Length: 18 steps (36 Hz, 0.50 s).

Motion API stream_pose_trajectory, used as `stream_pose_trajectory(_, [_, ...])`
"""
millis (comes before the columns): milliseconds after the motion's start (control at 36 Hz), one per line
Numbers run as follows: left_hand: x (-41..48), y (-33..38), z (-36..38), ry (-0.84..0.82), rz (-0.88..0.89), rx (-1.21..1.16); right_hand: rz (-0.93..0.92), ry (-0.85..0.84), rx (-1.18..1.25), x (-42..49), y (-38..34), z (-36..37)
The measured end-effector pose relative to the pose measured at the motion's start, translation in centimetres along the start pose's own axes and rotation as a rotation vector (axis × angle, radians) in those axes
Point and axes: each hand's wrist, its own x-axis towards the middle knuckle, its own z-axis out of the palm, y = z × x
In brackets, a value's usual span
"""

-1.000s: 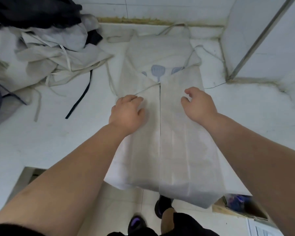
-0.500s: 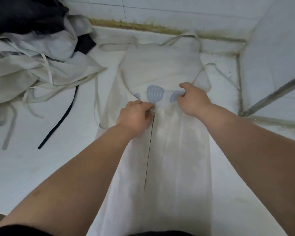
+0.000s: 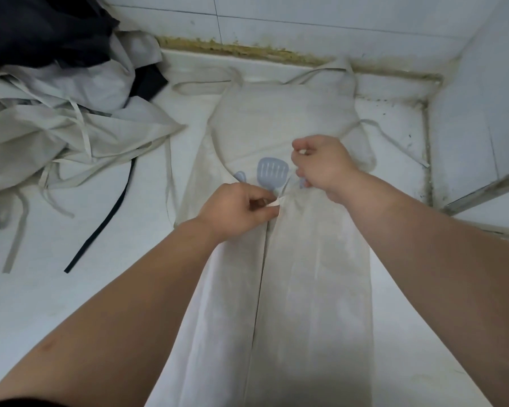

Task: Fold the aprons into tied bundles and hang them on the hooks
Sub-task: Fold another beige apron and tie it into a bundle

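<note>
Cream apron (image 3: 315, 274) lies flat on white table (image 3: 71, 304), side flaps folded to a centre seam. Its long axis runs from the near edge to the wall, bib end far. Left hand (image 3: 235, 210) grip pinches the left flap's top corner at the seam. Right hand (image 3: 323, 165) grip is clenched on the right flap's top, beside the spatula print (image 3: 272, 171). Loose aprons (image 3: 56, 127) are heaped far left.

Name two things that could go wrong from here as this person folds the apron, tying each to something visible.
1. The left hand pinches only a corner of the left flap of the apron; a pull may reopen the fold where the flaps meet.
2. A loose tie lies between the apron and the pile of aprons, whose straps sprawl nearby; these could tangle when ties are gathered.
</note>
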Motion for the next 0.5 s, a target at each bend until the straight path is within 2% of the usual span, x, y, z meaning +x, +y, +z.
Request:
stream_pose_trajectory(83, [-0.4, 0.2, -0.1, 0.042, -0.007, -0.084, -0.029, -0.046, 0.180, -0.5, -1.6, 0.5])
stream_pose_trajectory(222, [-0.9, -0.3, -0.1, 0.059, -0.037, -0.078, -0.089, -0.001, 0.222, -1.5, -2.7, 1.1])
stream_pose_trajectory(361, [-1.2, -0.9, -0.3, 0.039, -0.029, 0.068, -0.121, 0.087, 0.223, -3.2, -2.5, 0.3])
stream_pose_trajectory(500, [-1.0, -1.4, -0.4, 0.062, -0.021, 0.361, -0.112, 0.220, 0.005, -5.4, -0.9, -0.9])
